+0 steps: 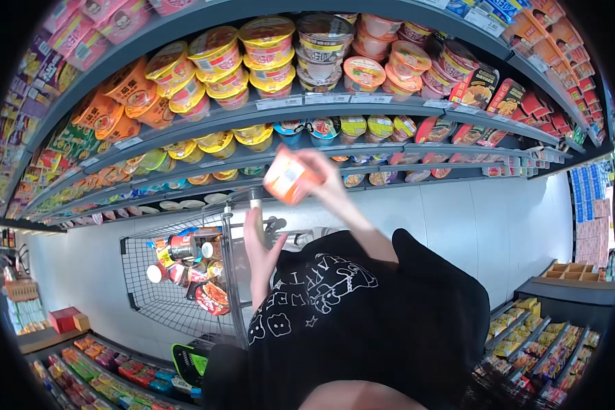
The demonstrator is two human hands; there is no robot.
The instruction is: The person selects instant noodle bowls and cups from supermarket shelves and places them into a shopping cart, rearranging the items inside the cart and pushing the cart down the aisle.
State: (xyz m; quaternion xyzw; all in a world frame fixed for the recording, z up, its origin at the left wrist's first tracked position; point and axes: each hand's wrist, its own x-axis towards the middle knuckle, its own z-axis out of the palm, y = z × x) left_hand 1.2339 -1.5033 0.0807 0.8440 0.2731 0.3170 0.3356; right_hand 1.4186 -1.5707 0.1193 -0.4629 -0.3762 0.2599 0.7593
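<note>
My right hand (313, 176) grips an orange and white instant noodle cup (287, 179), tilted and slightly blurred, in front of the lower shelves. Its fingers wrap round the right side of the cup. Lower and to the left, my left hand (258, 247) has its thumb spread away from its stretched fingers, with nothing seen in it. It is beside the handle (234, 287) of a wire shopping cart (178, 318). Inside the cart lie several packaged foods, among them a red round bowl pack (212, 299) and a dark-labelled jar (182, 247).
Shelves ahead carry stacked noodle cups, including yellow-lidded cups (266, 51) and orange bowls (102, 113). Price labels line the shelf edge (335, 100). Behind on the right stands a rack of small packets (547, 342); snack shelves (116, 369) are at lower left. Pale floor (444, 212) runs between.
</note>
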